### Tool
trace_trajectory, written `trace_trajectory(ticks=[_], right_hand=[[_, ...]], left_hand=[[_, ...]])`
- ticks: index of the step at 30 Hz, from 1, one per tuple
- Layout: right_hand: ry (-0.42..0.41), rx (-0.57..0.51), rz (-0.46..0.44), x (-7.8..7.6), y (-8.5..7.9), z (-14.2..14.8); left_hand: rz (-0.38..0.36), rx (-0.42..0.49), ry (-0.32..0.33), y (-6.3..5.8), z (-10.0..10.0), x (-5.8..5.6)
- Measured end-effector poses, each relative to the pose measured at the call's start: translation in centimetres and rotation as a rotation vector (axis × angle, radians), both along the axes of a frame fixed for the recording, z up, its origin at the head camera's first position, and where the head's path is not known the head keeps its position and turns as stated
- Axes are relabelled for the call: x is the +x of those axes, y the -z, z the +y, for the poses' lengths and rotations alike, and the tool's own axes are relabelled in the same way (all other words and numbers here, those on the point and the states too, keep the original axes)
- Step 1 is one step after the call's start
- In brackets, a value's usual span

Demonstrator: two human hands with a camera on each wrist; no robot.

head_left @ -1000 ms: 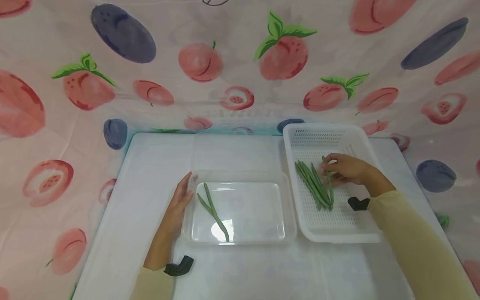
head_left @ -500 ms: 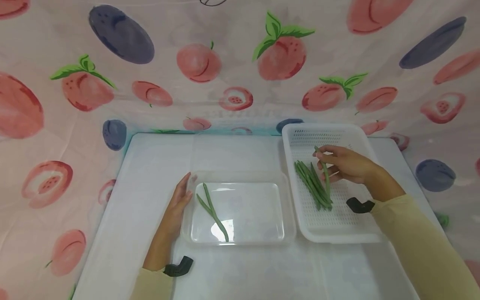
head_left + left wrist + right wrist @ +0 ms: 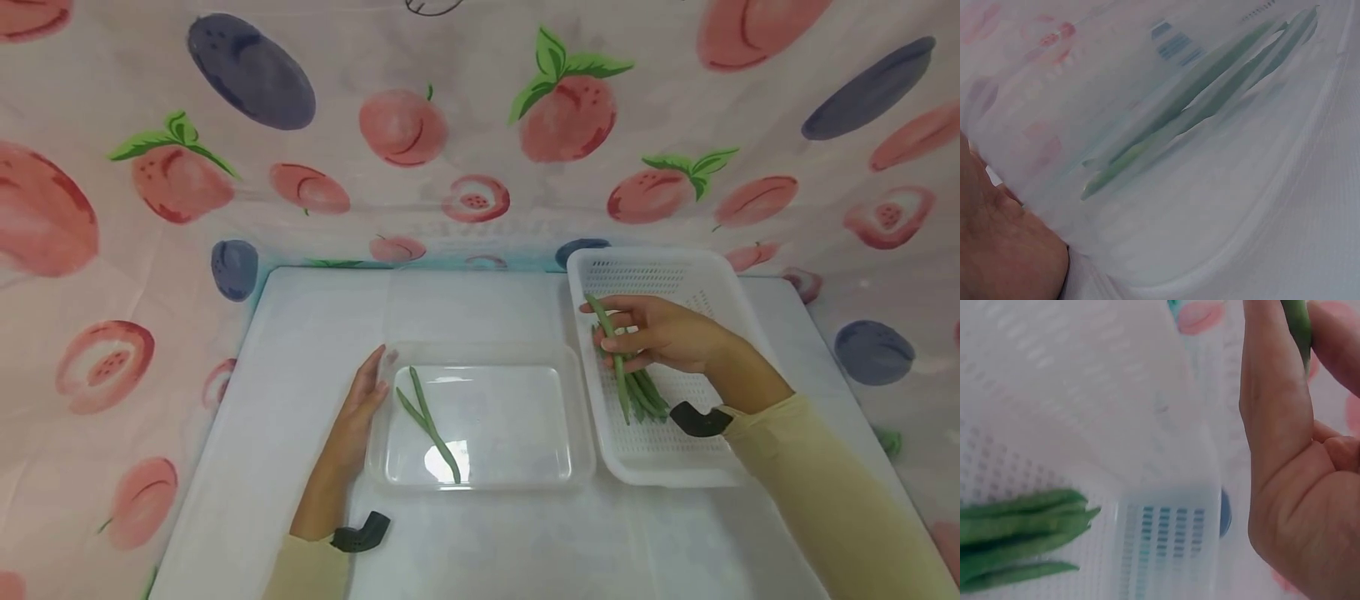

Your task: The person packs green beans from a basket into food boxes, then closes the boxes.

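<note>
My right hand (image 3: 667, 333) pinches a green bean (image 3: 621, 379) between thumb and fingers, over the left part of a white perforated basket (image 3: 705, 462). Beneath the hand, a bunch of green beans (image 3: 1016, 528) lies in the basket, partly hidden by the fingers in the head view. To the left stands a clear plastic container (image 3: 510, 479) with two green beans (image 3: 431, 425) crossing on its bottom. My left hand (image 3: 356, 417) rests along the container's left side, fingers extended against the wall and thumb at the rim. In the left wrist view those two beans show blurred through the wall.
Both containers stand side by side on a white table (image 3: 480, 550). A fruit-printed cloth (image 3: 480, 125) hangs behind and along the sides. Dark wrist cameras (image 3: 362, 533) sit at both cuffs.
The right hand has lifted a bean off the bunch and carried it left toward the basket's near-left wall. My left hand and the clear container stay in place.
</note>
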State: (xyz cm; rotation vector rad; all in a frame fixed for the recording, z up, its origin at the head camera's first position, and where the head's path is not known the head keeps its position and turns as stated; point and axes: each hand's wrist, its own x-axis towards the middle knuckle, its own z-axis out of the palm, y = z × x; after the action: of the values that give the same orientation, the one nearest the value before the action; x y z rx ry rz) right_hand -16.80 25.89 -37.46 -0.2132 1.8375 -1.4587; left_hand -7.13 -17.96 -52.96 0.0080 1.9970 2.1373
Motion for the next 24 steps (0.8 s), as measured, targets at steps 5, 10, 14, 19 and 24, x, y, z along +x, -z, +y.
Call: trace_trajectory(ticks=[5, 10, 14, 19, 24], right_hand=[[-0.052, -0.026, 0.026, 0.2, -0.3, -1.2], [-0.059, -0.05, 0.027, 0.3, -0.2, -2.5], [-0.03, -0.025, 0.022, 0.4, 0.0, -3.5], [-0.011, -0.005, 0.009, 0.5, -0.1, -4.7], [-0.032, -0.011, -0.004, 0.6, -0.2, -6.1]], left_hand=[[-0.006, -0.005, -0.002, -0.1, 0.1, 0.1], [-0.006, -0.024, -0.008, -0.2, 0.1, 0.1], [-0.007, -0.021, -0.006, -0.2, 0.0, 0.1], [-0.001, -0.013, 0.001, -0.1, 0.0, 0.1], [-0.004, -0.006, 0.001, -0.3, 0.0, 0.1]])
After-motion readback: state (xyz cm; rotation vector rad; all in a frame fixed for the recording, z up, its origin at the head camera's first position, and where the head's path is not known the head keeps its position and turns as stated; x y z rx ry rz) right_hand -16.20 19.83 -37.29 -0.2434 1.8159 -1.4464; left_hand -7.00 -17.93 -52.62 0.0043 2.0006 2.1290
